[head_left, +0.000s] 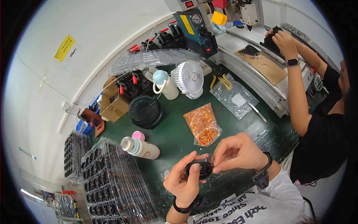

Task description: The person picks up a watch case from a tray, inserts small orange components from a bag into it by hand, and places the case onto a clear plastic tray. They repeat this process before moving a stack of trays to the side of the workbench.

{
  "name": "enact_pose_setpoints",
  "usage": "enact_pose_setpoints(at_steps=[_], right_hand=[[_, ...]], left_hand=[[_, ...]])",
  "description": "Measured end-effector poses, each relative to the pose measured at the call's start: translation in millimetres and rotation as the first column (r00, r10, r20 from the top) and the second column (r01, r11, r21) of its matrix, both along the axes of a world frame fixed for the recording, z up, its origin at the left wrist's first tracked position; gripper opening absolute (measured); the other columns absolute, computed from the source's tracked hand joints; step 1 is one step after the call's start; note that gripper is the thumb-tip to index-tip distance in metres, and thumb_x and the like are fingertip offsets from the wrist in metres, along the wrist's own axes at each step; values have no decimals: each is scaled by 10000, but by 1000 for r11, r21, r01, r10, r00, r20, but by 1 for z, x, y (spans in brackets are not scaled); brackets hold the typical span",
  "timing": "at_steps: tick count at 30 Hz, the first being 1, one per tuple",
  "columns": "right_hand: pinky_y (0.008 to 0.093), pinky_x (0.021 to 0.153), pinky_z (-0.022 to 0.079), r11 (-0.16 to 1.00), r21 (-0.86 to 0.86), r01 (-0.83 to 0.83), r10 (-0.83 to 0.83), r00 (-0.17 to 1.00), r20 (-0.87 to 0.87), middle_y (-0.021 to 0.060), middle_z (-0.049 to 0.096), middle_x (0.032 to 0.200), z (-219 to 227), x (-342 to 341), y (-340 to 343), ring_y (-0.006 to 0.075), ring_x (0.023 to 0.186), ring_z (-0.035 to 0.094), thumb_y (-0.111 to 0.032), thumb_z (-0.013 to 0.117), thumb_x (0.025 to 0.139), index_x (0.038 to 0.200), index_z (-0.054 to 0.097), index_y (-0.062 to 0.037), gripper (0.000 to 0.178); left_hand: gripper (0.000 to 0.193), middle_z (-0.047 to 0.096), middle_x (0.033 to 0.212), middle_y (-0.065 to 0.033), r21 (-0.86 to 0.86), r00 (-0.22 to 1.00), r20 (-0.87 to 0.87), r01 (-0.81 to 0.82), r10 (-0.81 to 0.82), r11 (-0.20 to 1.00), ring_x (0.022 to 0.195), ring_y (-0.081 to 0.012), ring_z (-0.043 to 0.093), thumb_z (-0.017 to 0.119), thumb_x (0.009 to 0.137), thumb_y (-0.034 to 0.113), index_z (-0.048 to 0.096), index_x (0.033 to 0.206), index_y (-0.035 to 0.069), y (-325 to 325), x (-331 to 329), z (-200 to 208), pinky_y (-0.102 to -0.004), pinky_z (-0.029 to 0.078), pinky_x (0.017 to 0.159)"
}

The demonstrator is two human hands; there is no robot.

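My left hand (pixel 183 182) is closed around a small round black plastic part (pixel 203 170), gripping it between thumb and fingers above the table's near edge. My right hand (pixel 240 154) meets the part at its right rim. Its thumb and forefinger are pinched together there, and whatever they hold is too small to make out. Just beyond both hands, a clear bag of small orange copper-coloured pieces (pixel 201 118) lies on the green table (pixel 175 143), its open mouth facing me.
Stacked clear trays of black parts (pixel 100 175) stand at left, near a white bottle (pixel 143 148). Behind are a black fan (pixel 145 112), a white fan (pixel 189 78) and a jug (pixel 166 86). Yellow-handled pliers (pixel 225 82) lie right. A co-worker's arms (pixel 298 89) reach to a machine.
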State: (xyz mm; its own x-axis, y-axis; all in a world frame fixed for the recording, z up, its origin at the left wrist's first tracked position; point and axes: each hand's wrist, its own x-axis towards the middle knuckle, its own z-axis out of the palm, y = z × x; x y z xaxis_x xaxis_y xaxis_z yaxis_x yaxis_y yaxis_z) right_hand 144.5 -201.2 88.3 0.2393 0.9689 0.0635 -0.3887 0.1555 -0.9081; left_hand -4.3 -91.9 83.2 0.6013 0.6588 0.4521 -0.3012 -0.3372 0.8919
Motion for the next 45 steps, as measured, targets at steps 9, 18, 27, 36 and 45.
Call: enact_pose_setpoints(at_steps=[9, 18, 27, 36, 45], right_hand=[[273, 732, 544, 994, 32, 103, -106, 990, 92, 111, 664, 835, 10, -6, -2, 175, 796, 668, 98, 744, 712, 792, 649, 27, 144], [302, 710, 582, 986, 123, 110, -116, 992, 50, 152, 670, 823, -5, -8, 5, 228, 778, 693, 89, 672, 788, 844, 616, 67, 83], [254, 637, 558, 971, 202, 125, -172, 956, 239, 136, 669, 827, 2, -13, -9, 213, 767, 698, 48, 667, 810, 892, 641, 49, 87], [230, 635, 547, 968, 238, 77, -181, 872, 454, 107, 695, 818, 6, -3, -25, 169, 750, 699, 22, 712, 775, 908, 685, 16, 136], [236, 651, 547, 985, 158, 64, -125, 904, 410, 100, 694, 816, 5, -9, -11, 166, 745, 697, 4, 691, 802, 905, 685, 8, 103]], left_hand=[[261, 674, 958, -225, -70, 998, 64, -9, 14, 998, 737, -173, 674, 541, 904, -23, 567, 1163, -41, -3, 2, 4, -187, 528, 483], [170, 679, 860, -117, 158, 902, 80, -432, 424, 888, 480, -96, 596, 598, 879, 34, 656, 1035, -1, 68, -36, 65, -173, 424, 366], [282, 670, 854, -99, 461, 416, -427, -665, 803, 588, 625, -141, 628, 664, 825, 118, 658, 1078, -6, 340, -163, 72, -245, 492, 489], [420, 652, 1030, -243, 611, 241, -609, -465, 755, 641, 942, -338, 659, 626, 848, 251, 611, 1115, -73, 347, -155, 42, -412, 537, 772], [946, 104, 1541, -224, 620, -186, -762, -485, 620, 616, 1440, -349, 29, 314, 868, 682, 155, 1461, -39, 306, -123, 9, -543, 18, 1127]])
